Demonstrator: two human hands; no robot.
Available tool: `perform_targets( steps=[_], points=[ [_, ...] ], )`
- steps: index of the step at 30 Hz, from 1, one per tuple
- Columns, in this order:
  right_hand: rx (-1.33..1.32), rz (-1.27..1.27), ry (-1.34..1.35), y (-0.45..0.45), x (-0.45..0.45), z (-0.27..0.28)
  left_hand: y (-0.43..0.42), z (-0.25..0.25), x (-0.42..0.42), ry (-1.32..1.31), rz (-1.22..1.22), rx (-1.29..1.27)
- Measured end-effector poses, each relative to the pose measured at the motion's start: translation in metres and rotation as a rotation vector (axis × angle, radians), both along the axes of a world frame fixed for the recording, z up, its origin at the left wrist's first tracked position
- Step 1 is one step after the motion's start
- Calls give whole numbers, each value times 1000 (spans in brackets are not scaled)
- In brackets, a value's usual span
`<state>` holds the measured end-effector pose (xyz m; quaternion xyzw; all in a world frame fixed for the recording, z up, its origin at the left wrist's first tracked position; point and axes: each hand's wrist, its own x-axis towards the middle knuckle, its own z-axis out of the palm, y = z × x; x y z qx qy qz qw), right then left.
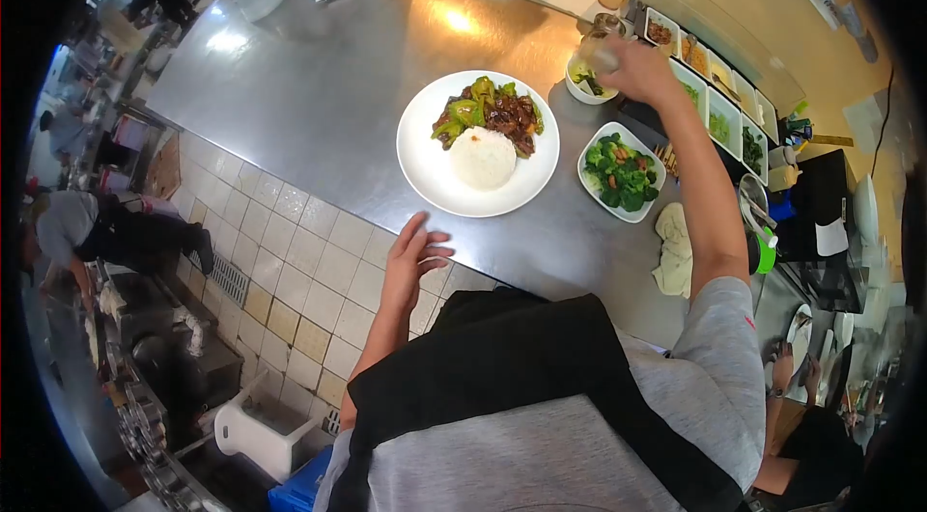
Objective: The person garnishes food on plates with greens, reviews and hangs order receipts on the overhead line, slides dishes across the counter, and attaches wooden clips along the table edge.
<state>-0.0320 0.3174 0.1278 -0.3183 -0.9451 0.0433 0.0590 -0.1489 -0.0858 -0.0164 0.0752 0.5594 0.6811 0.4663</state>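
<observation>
On the shiny metal desk (319,58), a round white plate (420,150) is set just beyond the open left hand (417,249) – its white rice mound (483,159) faces the body, its dark meat and green peppers (488,111) are spread left to right. By the blurred right hand (632,71) – grip cannot be told – a round white bowl (586,95) is seen.

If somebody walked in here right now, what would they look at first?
Probably the big white plate on the shiny metal counter, with its round mound of rice beside dark, glossy food. Next, maybe the bright green broccoli to its right. The right hand might catch their eye too, up by the small bowl.
</observation>
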Motion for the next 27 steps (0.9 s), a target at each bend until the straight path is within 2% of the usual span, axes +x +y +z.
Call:
perform_targets(
  steps=[4, 7, 10, 13, 16, 20, 24, 27],
  points=[
    [182, 149, -522, -68, -28, 15, -66, -17, -2, 63, 70, -122],
    [192, 198, -468, -83, -54, -5, -109, -38, -10, 92, 114, -250],
    [203, 90, -370, -82, -61, -22, -153, -77, -19, 111, 121, -426],
    [52, 45, -524, -84, -37, -7, -189, -94, -21, 115, 119, -539],
    [-394, 158, -163, -59, -11, -20, -198, -96, -18, 106, 166, -567],
    [-652, -9, 430, -22, 24, -26, -163, -80, -10, 116, 229, -475],
    [-301, -145, 814, 28, 51, -26, -88, -41, 15, 184, 261, -262],
    [-95, -328, 907, 63, 50, -48, -39, -24, 25, 210, 255, -149]
  ],
)
